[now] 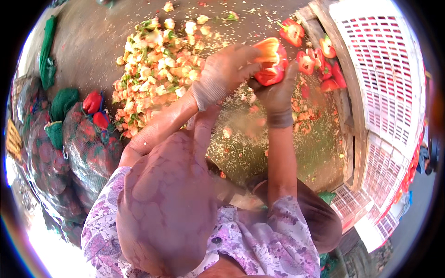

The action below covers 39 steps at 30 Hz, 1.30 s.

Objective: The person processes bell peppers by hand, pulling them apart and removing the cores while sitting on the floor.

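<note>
Right now a red bell pepper sits clamped between both gloved hands above the floor, the left hand gripping its near side, the right hand cupped under it; its top looks already torn open. Judging by the heap of pale cores and seeds and the cut red pieces by the white crate, much is done, while net sacks of peppers wait. A blurred shape low down hides any tool
</note>
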Available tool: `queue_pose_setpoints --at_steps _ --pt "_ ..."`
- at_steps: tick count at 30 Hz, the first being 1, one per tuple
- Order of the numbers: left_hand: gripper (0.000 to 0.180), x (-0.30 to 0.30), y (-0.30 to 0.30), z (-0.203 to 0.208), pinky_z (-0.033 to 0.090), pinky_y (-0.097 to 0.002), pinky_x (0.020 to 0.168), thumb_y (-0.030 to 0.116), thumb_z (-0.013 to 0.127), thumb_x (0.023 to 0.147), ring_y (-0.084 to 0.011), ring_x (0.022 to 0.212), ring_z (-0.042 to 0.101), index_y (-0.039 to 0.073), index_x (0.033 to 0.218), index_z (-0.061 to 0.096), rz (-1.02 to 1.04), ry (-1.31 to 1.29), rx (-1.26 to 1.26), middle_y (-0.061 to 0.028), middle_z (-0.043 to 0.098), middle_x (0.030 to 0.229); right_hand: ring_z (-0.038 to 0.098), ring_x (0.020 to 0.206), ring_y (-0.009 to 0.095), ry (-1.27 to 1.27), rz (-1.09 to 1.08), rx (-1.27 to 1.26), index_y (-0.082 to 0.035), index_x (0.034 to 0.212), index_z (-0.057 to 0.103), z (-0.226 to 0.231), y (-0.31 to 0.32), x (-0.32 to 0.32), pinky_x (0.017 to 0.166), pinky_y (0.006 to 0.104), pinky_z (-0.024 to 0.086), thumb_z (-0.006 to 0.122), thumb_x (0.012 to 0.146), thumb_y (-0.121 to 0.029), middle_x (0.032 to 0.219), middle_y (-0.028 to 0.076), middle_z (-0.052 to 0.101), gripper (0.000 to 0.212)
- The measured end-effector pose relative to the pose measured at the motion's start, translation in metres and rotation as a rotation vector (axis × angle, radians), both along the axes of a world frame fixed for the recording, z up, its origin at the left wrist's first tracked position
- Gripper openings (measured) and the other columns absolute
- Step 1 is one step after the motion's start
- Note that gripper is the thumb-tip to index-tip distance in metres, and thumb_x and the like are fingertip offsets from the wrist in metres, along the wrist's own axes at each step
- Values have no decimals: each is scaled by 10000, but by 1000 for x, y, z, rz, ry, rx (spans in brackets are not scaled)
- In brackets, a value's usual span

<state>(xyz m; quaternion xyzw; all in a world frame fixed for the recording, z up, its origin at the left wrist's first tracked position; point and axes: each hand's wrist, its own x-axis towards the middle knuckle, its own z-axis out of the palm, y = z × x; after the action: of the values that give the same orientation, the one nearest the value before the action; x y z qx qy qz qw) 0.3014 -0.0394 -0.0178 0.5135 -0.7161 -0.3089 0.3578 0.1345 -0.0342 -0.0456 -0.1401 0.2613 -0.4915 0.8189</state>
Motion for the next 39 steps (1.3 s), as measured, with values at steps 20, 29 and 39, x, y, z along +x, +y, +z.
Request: queue_pose_setpoints --at_steps 20,29,39 --pt "47 -111 40 5 432 -268 560 52 604 890 -83 637 496 19 903 635 -622 53 231 -14 586 716 564 978 188 1138 -590 -235 -46 1227 536 33 129 -123 827 321 445 566 909 -393 1003 104 595 472" --pt "192 0 -12 -65 408 -202 535 222 629 947 -50 628 476 44 1020 627 -260 360 412 37 552 752 479 709 105 457 -1404 -242 -134 912 506 163 293 -490 616 229 410 519 967 -384 762 -8 478 256" --pt "217 64 -2 -17 446 -248 612 198 621 932 -94 682 525 6 1032 623 -2 412 379 8 606 819 637 878 217 1142 -686 250 -65 1025 617 19 229 -351 718 339 503 602 910 -275 908 61 642 240"
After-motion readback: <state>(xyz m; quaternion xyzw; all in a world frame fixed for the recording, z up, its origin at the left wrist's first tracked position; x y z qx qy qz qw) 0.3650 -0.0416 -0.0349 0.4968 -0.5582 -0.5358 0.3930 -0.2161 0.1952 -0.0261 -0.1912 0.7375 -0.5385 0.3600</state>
